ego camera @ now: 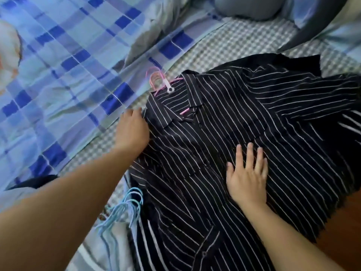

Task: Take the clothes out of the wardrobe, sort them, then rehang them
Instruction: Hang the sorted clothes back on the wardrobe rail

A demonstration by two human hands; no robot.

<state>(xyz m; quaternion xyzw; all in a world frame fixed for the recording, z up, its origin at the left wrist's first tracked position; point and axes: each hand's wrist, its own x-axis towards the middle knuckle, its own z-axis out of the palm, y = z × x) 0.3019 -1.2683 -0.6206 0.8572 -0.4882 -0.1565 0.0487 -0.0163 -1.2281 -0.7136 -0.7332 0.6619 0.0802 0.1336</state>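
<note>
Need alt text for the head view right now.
A black striped shirt on a pink hanger lies on a bed; the right hand rests flat on it, the left hand touches its shoulder. Blue hangers lie nearby.

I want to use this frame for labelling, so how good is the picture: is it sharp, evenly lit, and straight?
Head view: soft daylight, no hard shadows or glare; the striped shirt and right hand are fairly sharp. The left hand and pink hanger look slightly smeared; the blue hangers too. Wide-angle lens bends the plaid quilt lines towards the edges.
</note>
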